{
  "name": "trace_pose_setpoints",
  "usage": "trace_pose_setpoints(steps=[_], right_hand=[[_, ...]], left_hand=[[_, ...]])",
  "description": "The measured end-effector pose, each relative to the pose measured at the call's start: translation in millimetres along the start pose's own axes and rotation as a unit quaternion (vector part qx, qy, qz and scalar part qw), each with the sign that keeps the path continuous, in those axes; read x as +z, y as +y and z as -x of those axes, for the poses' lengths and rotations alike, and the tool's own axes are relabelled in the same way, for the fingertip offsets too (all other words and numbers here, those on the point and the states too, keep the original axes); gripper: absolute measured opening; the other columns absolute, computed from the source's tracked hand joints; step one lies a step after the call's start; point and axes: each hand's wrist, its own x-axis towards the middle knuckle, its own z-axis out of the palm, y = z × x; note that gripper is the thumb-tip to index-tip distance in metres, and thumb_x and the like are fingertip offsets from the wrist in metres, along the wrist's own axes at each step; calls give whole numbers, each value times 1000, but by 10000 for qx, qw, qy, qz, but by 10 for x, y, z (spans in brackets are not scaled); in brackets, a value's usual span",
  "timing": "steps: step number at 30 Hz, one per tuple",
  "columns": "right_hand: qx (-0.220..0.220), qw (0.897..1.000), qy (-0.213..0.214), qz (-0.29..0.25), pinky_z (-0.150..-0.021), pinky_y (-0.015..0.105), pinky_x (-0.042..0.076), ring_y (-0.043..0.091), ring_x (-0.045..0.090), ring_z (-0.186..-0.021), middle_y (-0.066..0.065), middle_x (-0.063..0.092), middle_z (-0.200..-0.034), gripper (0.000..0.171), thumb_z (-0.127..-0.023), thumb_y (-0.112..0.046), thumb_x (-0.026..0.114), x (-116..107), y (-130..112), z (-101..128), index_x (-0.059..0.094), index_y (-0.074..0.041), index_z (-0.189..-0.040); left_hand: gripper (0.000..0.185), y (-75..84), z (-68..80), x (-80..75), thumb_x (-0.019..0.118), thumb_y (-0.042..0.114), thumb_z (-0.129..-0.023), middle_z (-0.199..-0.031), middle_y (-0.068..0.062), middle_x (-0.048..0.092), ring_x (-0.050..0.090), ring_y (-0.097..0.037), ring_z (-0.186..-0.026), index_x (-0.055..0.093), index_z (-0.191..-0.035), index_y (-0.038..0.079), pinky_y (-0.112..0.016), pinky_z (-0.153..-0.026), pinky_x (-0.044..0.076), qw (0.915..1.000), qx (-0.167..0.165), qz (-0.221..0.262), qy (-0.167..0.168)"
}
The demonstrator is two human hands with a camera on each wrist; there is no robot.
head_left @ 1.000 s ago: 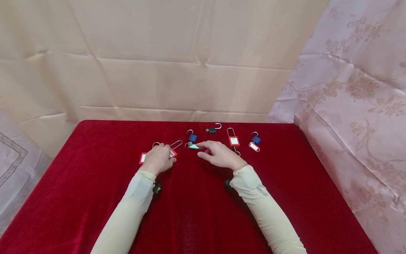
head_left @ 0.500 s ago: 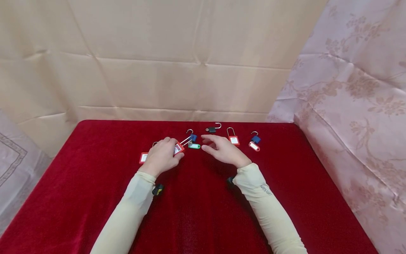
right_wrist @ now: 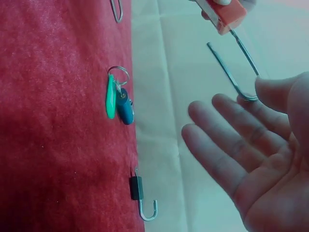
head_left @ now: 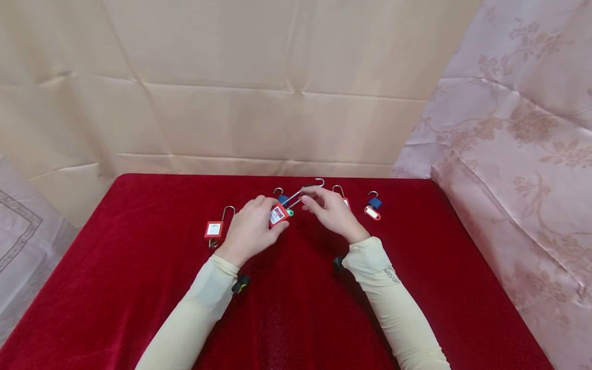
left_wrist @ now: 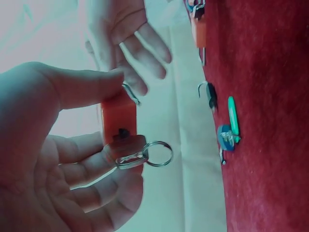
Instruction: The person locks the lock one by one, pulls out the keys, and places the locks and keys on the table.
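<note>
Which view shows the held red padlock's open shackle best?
Right wrist: the shackle hangs free of the red padlock, tip at the right hand. The head view shows it small; the left wrist shows mainly body and key ring.

Locks crowd the far middle of the worktop [head_left: 139, 288]: a red lock [head_left: 214, 229] at centre left, a blue lock [head_left: 373, 202] right of centre. The lower half of the frame and both sides lie open.

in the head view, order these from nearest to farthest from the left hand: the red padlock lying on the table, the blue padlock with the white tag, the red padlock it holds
1. Held red padlock, in the left hand.
2. Red padlock lying on the table, just left of that hand.
3. Blue padlock with the white tag, far right.
</note>
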Motion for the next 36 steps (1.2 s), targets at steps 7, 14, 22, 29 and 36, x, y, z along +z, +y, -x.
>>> trace_pose_setpoints(steps=[7,14,22,29,36], right_hand=[[-30,9968,251,-759,-74,36,60,37,74,-83,20,73,-99,23,-100,-7,65,-22,-19,-13,67,4,-119],[-31,9939,517,-973,-71,34,60,38,73,-78,16,71,-92,23,-99,-10,67,-54,-107,19,68,4,-116],[29,9915,693,-1098,-68,35,60,31,72,-72,17,70,-89,21,-98,-12,67,-106,-232,49,69,3,-113],[-32,9901,748,-1185,-67,35,61,29,73,-72,22,67,-85,20,-98,-10,67,-122,-276,45,68,7,-111],[-145,9885,823,-1262,-70,35,60,32,73,-75,20,69,-86,20,-98,-9,67,-93,-293,50,69,7,-110]], left_hand=[[52,51,7,80,85,32,-82,-106,-9,64,60,-22,-91,65,-121,4,-38,-71,55,9997,-65,81,218],[49,120,19,148,86,32,-79,-101,-6,65,62,-21,-86,66,-117,7,-39,-68,55,9973,-65,157,709],[52,194,10,194,88,32,-79,-94,-4,68,64,-17,-74,62,-115,7,-37,-63,55,9953,13,458,853],[41,203,4,201,84,24,-86,-86,-1,72,64,-11,-68,67,-118,4,-32,-63,54,9948,-115,968,293],[32,169,0,232,78,30,-91,-85,0,71,64,-11,-69,71,-110,6,-31,-62,53,9946,-179,1021,-39]])
